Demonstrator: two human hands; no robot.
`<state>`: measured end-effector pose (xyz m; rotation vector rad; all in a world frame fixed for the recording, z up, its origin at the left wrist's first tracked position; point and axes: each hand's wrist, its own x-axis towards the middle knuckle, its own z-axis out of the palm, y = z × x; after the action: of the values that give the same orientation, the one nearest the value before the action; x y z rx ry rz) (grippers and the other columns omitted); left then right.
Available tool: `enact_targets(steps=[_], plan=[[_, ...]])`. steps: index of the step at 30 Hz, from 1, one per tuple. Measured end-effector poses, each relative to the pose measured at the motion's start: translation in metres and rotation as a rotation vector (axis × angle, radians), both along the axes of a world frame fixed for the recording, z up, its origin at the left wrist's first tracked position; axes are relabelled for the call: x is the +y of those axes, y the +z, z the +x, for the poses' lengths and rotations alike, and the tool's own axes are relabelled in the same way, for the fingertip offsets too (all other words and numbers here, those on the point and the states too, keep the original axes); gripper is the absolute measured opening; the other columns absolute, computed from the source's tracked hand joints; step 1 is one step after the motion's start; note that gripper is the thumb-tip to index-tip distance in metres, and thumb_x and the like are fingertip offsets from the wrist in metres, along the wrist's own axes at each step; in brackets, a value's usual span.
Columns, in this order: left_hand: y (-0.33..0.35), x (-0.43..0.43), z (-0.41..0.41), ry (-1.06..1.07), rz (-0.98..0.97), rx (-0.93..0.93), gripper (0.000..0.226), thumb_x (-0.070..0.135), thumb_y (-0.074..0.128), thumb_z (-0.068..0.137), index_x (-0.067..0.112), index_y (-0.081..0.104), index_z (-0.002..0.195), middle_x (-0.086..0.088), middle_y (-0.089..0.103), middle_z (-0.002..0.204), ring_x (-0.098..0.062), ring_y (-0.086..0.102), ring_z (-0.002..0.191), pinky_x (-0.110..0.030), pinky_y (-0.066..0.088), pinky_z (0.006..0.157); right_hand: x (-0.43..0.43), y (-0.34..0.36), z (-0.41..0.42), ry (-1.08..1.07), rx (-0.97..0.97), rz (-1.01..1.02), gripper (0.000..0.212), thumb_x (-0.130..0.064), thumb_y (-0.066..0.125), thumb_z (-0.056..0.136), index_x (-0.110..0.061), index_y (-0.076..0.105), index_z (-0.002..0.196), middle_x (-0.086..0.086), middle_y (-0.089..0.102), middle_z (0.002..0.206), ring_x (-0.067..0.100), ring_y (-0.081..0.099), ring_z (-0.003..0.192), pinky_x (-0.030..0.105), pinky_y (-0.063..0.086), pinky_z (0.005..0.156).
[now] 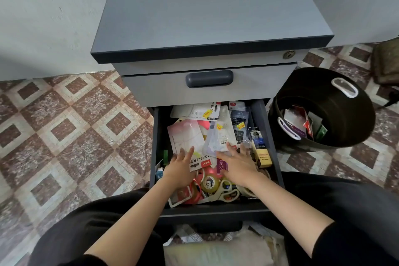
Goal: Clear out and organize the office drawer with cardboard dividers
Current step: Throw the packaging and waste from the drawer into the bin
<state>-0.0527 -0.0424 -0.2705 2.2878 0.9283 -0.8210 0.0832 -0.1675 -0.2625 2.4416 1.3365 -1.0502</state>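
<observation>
The lower drawer (271, 136) of a grey cabinet (207, 11) is pulled out and crammed with clutter. Flat stapler-set packages (195, 112) and a pale pink packet (185, 136) lie on top. A tape roll (209, 183), white scissors (226, 193) and a yellow box (262, 155) sit nearer the front. My left hand (180, 168) lies flat with straight fingers on a stapler card (200, 161). Over a clear plastic packet (220, 138), my right hand (238, 164) rests with fingers spread. Neither hand grips anything.
A black bin (336, 101) with white handles stands on the floor right of the cabinet, holding several discarded wrappers. The upper drawer (151, 88) is closed, its dark handle (209, 78) above the open one. Patterned tile floor (71, 127) lies to the left. My knees flank the drawer front.
</observation>
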Motion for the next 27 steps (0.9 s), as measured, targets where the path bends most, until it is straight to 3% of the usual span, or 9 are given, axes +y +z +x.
enact_targets(steps=[4,9,11,13,17,19,23,27], plan=[[0.005,-0.009,-0.006,-0.09,0.094,0.052,0.075,0.037,0.044,0.096,0.027,-0.008,0.15,-0.009,0.003,0.158,-0.034,0.019,0.142,-0.045,0.022,0.114,-0.009,0.006,-0.009,0.037,-0.032,0.002,0.063,-0.034,0.044,0.097,-0.036,0.008,0.15,0.006,-0.01,0.158,0.041,-0.01,0.142,0.051,-0.005,0.116],[0.012,-0.012,-0.006,-0.082,0.102,0.058,0.063,0.036,0.04,0.097,0.025,0.007,0.15,-0.012,0.027,0.152,-0.031,0.034,0.136,-0.049,0.004,0.116,-0.007,0.014,-0.01,0.028,-0.01,0.015,0.057,-0.037,0.045,0.096,-0.036,0.02,0.148,0.008,0.005,0.159,0.04,0.004,0.143,0.053,0.004,0.117],[0.016,-0.007,-0.001,-0.009,0.071,0.007,0.055,0.035,0.042,0.096,0.025,0.022,0.147,-0.012,0.034,0.148,-0.03,0.041,0.131,-0.047,0.016,0.116,-0.003,0.021,-0.005,-0.034,0.014,0.082,0.05,-0.039,0.046,0.095,-0.035,0.033,0.144,0.005,0.025,0.153,0.033,0.026,0.138,0.044,0.024,0.112],[0.022,-0.002,0.006,0.076,0.087,-0.066,0.045,0.032,0.042,0.096,0.027,0.038,0.14,-0.012,0.024,0.153,-0.028,0.045,0.127,-0.041,0.032,0.109,0.002,0.028,0.002,-0.107,0.008,0.173,0.042,-0.034,0.048,0.095,-0.03,0.047,0.136,0.001,0.043,0.141,0.024,0.044,0.125,0.034,0.04,0.097],[0.028,0.008,0.018,0.224,0.174,-0.212,0.038,0.026,0.044,0.095,0.021,0.049,0.133,-0.01,0.017,0.154,-0.029,0.055,0.115,-0.034,0.047,0.088,0.01,0.037,0.019,-0.247,-0.111,0.302,0.025,-0.026,0.05,0.094,-0.017,0.065,0.112,0.003,0.059,0.117,0.019,0.058,0.1,0.031,0.049,0.081],[0.026,0.011,0.024,0.252,0.195,-0.279,0.042,0.024,0.047,0.094,0.016,0.045,0.136,-0.008,0.016,0.154,-0.029,0.051,0.119,-0.034,0.046,0.088,0.013,0.038,0.03,-0.34,-0.172,0.331,0.02,-0.021,0.051,0.093,-0.01,0.064,0.104,0.007,0.06,0.11,0.022,0.058,0.095,0.031,0.049,0.073],[0.023,0.008,0.043,0.231,0.158,-0.38,0.043,0.023,0.047,0.096,0.014,0.042,0.138,-0.007,0.025,0.153,-0.025,0.038,0.132,-0.033,0.036,0.102,0.02,0.029,0.049,-0.5,-0.19,0.296,0.042,-0.022,0.057,0.091,-0.005,0.045,0.127,0.017,0.047,0.127,0.031,0.044,0.119,0.037,0.046,0.087],[0.021,0.005,0.07,0.387,0.008,-0.426,0.038,0.02,0.046,0.096,0.01,0.048,0.133,-0.008,0.048,0.137,-0.018,0.054,0.108,-0.02,0.039,0.085,0.026,0.015,0.052,-0.6,-0.147,0.202,0.051,-0.027,0.059,0.089,-0.003,0.038,0.13,0.02,0.052,0.126,0.034,0.042,0.119,0.04,0.042,0.092]])
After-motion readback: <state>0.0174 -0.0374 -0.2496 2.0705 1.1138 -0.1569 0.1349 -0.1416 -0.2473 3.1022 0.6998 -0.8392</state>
